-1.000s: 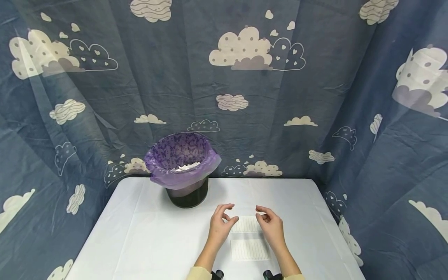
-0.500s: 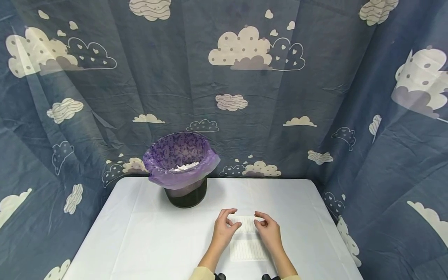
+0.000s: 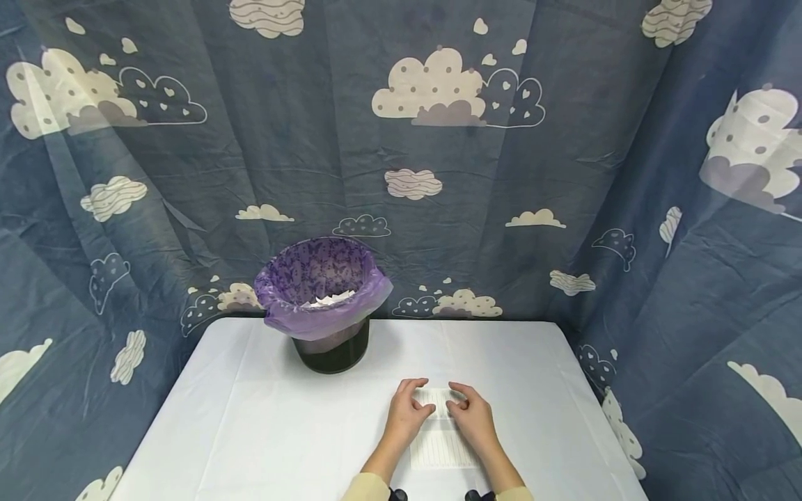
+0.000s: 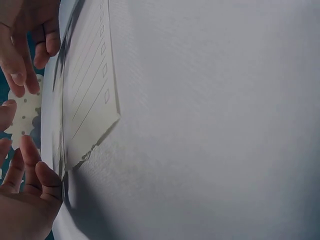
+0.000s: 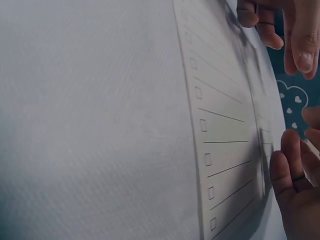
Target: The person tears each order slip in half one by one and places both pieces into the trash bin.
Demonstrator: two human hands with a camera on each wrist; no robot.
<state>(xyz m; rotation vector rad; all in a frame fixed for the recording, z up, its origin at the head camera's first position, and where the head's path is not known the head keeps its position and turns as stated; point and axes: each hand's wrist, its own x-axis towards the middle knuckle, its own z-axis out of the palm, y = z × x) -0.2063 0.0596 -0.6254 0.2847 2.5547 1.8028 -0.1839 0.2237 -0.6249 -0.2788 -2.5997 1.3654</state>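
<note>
The person wears long sleeves of plain pale yellow cloth, the left sleeve [image 3: 366, 488] and the right sleeve [image 3: 515, 495] matching in colour, each ending partway down the forearm and leaving the rest of the forearm, the wrist and the hand bare. By the inner side of each forearm, close to the cuff, sits a small black piece with a rounded end, one at the left [image 3: 397, 495] and one at the right [image 3: 473, 495]. The left hand [image 3: 404, 416] and right hand [image 3: 473, 419] have slim fingers, with short nails on the thumbs.
</note>
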